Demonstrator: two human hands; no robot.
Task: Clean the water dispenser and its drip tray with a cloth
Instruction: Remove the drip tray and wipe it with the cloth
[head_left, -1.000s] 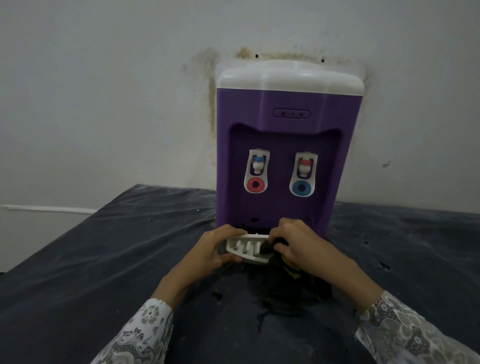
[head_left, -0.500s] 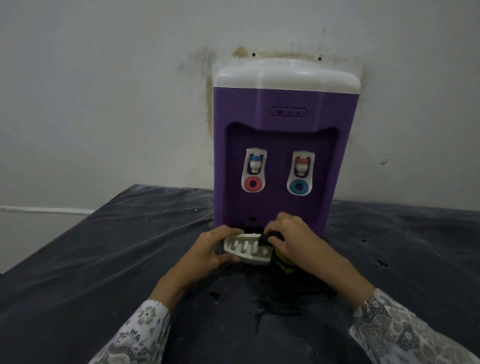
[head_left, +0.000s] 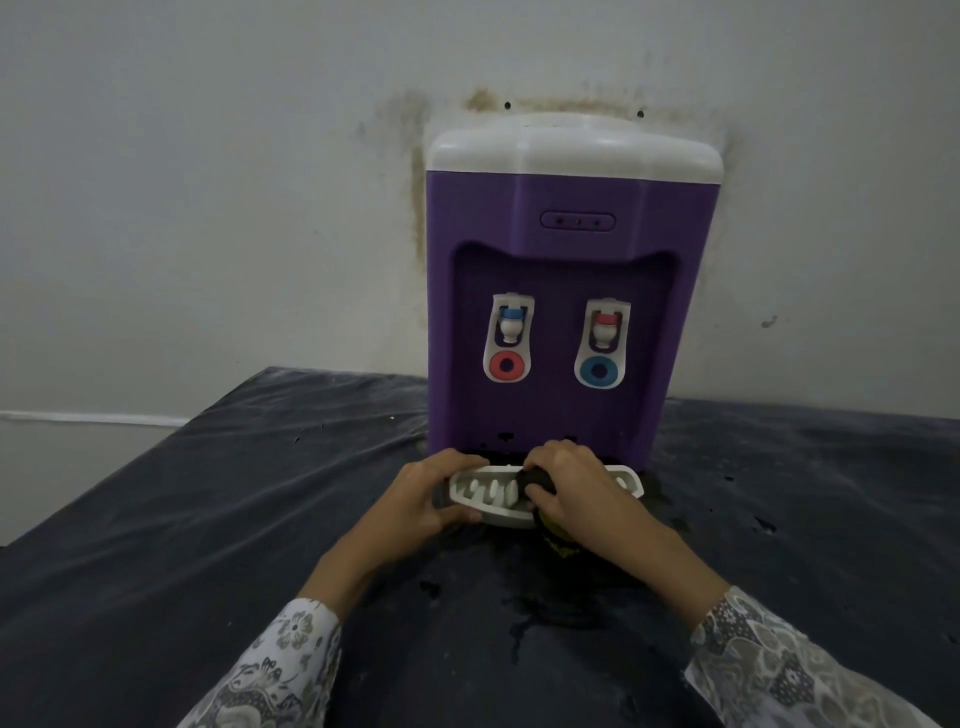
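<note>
- We see purple water dispenser (head_left: 561, 249), white top, upright against wall.
- White slotted drip tray (head_left: 493, 496) at its base.
- Dark cloth (head_left: 540, 480) on tray.

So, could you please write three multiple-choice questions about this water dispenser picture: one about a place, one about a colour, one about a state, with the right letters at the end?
1. Where is the drip tray?
A. on top of the dispenser
B. at the foot of the dispenser
C. on the floor

2. What colour is the body of the water dispenser?
A. purple
B. green
C. black

3. What does the right hand do?
A. hangs idle
B. presses a tap
C. holds a dark cloth on the tray

Answers: 1 B, the tray lies before the base, gripped by the left hand; 2 A, purple under a white lid; 3 C, its fingers curl round the cloth.
</note>
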